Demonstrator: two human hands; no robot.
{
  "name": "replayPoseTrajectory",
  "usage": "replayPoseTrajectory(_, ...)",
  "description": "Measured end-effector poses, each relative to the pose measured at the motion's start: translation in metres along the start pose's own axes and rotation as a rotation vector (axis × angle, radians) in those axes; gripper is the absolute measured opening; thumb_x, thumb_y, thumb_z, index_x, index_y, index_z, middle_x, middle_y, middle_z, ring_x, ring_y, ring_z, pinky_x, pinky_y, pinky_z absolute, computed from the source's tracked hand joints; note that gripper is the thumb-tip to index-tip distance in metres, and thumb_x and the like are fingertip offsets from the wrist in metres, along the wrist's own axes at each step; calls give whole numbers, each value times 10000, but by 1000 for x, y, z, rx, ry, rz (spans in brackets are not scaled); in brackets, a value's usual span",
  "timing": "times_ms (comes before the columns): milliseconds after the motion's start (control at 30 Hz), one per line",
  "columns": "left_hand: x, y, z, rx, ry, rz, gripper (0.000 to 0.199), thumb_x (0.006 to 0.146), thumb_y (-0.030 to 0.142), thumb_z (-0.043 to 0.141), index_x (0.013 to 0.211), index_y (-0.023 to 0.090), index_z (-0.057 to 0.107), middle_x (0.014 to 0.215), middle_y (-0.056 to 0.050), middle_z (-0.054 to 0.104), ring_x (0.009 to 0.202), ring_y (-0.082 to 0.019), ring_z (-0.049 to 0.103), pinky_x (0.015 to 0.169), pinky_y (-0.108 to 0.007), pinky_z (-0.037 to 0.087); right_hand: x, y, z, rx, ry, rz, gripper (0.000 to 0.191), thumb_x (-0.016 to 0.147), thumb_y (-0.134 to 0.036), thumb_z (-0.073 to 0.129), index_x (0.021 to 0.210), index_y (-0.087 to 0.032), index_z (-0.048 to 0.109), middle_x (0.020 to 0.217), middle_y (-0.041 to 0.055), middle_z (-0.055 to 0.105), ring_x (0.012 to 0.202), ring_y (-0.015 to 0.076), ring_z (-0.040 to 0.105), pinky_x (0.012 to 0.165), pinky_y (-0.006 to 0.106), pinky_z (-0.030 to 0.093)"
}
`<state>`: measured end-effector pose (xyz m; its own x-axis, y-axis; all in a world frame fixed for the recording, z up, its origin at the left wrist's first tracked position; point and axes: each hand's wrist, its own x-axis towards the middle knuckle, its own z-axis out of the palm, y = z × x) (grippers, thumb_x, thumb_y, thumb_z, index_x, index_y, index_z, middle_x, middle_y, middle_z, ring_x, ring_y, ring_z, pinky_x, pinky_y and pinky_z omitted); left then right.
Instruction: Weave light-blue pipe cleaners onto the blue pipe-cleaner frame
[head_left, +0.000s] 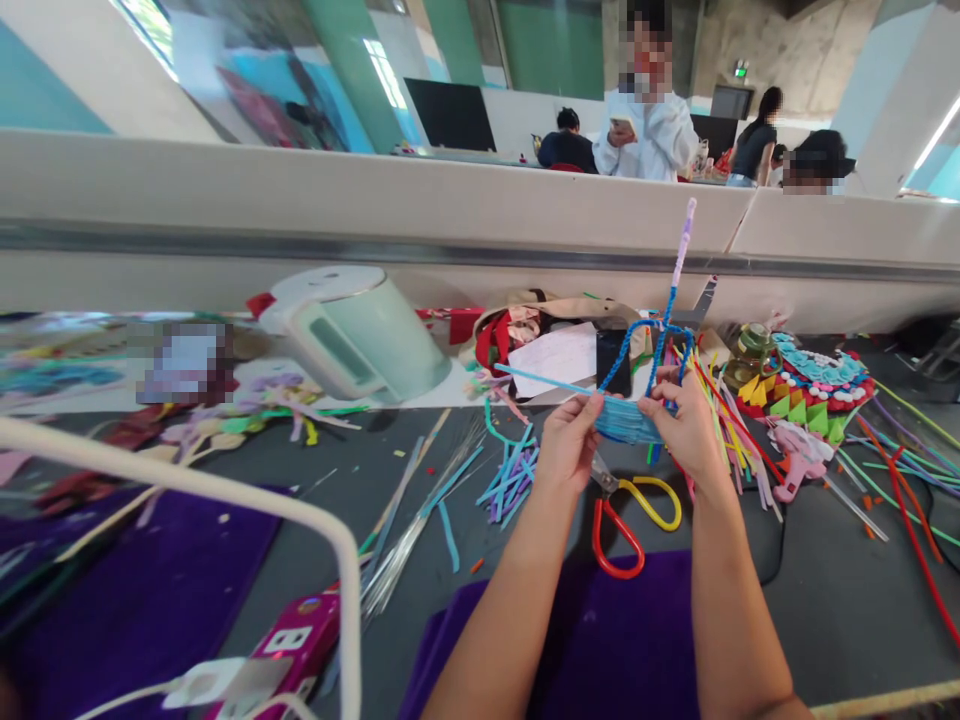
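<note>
Between my two hands is a blue pipe-cleaner frame (pixel 628 421), with light blue strands laid in rows across its lower part. Dark blue twisted stems arch above it, and one upright stem ends in a lavender tip (pixel 684 240). My left hand (pixel 568 436) pinches the left edge, where a light blue pipe cleaner (pixel 536 378) sticks out to the left. On the other side, my right hand (pixel 688 425) grips the right edge, thumb in front. Scissors (pixel 619 571) with one red and one yellow handle lie on the table beneath my hands.
Cut pipe-cleaner pieces (pixel 511 482) and thin wires (pixel 397 560) lie left of my hands. A pale green kettle (pixel 367 335) stands behind. Rightward are a pink glue gun (pixel 801 462) and a colourful layered craft piece (pixel 817 385). A magenta power strip (pixel 319 630) sits front left.
</note>
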<state>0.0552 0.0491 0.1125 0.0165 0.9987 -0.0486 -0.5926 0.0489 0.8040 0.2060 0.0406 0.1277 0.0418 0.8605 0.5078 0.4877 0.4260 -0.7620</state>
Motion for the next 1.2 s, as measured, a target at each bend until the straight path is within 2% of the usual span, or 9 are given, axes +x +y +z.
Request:
replayPoseTrajectory(167, -1, -3, 2, 29, 140, 132, 293, 542, 327, 830, 695, 146, 658, 663, -2, 663, 562, -88, 577, 522, -177, 441, -1, -2, 2, -37, 35, 15, 137, 783, -318, 587, 724, -204, 634, 1041, 62, 536, 1006, 209, 551, 882, 332, 433)
replayPoseTrajectory(367, 0, 1, 0, 42, 245, 140, 262, 519, 279, 824, 636, 161, 621, 711, 15, 673, 576, -79, 570, 503, -170, 402, -1, -3, 4, -62, 32, 11, 137, 783, -320, 599, 718, -207, 641, 1020, 62, 541, 983, 210, 560, 870, 339, 441)
replayPoseTrajectory(533, 0, 4, -2, 22, 248, 84, 270, 490, 263, 832, 627, 155, 627, 705, 6, 682, 563, -81, 576, 514, -179, 413, -1, -1, 7, -57, 64, 47, 156, 791, -338, 592, 725, -207, 643, 983, 58, 538, 967, 210, 562, 838, 332, 453)
replayPoseTrajectory(700, 1, 6, -4, 46, 238, 89, 258, 501, 270, 831, 613, 153, 630, 704, 1, 687, 566, -78, 574, 520, -169, 412, -1, -2, 7, -26, 31, 42, 161, 780, -339, 595, 706, -203, 641, 966, 51, 526, 946, 201, 566, 817, 317, 462)
replayPoseTrajectory(833, 3, 7, -8, 35, 205, 40, 265, 499, 265, 833, 624, 155, 626, 722, 1, 691, 585, -84, 588, 539, -177, 428, -1, -4, 4, 13, 16, 41, 160, 777, -335, 594, 714, -197, 645, 943, 48, 513, 915, 195, 569, 778, 304, 476)
replayPoseTrajectory(1067, 4, 5, -6, 11, 167, 29, 293, 497, 258, 833, 635, 146, 600, 675, 8, 658, 556, -78, 571, 540, -185, 433, -3, -10, 1, -91, 33, 18, 133, 789, -313, 590, 729, -212, 652, 961, 55, 527, 956, 215, 567, 835, 339, 463)
replayPoseTrajectory(1200, 5, 3, -3, -79, 245, 88, 387, 435, 216, 848, 694, 162, 566, 604, 49, 616, 510, -67, 552, 551, -192, 434, -5, -17, 7, -130, 51, -12, 131, 808, -312, 575, 745, -228, 654, 995, 62, 530, 987, 218, 563, 827, 337, 471)
